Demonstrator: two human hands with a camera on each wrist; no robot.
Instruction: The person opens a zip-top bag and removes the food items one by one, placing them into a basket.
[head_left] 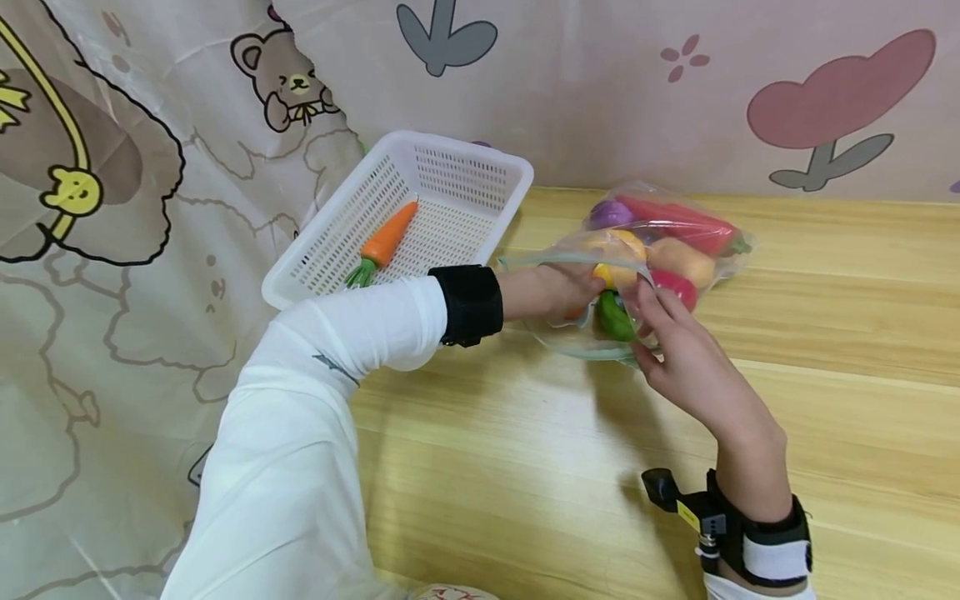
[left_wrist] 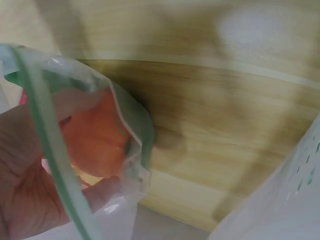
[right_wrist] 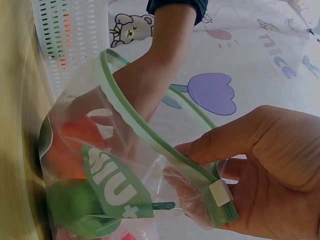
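Observation:
A clear zip bag [head_left: 588,353] with a green rim lies on its side, its mouth towards the left. My left hand [head_left: 551,292] reaches inside; in the left wrist view its thumb and fingers grip a round orange-red toy vegetable [left_wrist: 97,135], whose exact kind I cannot tell. With thumb and fingers my right hand [head_left: 693,362] pinches the bag's rim near the white slider [right_wrist: 220,192]. Also in the bag are a green pepper [head_left: 615,318], a purple piece [head_left: 610,215], a long red piece [head_left: 682,223], a yellow-orange piece [head_left: 621,247] and a tan potato-like piece [head_left: 681,262].
Left of the bag stands a white perforated basket [head_left: 517,167], holding a toy carrot [head_left: 388,237] with a green top. Both sit on a wooden table [head_left: 487,450]. A patterned cloth [head_left: 600,100] hangs behind and along the left side.

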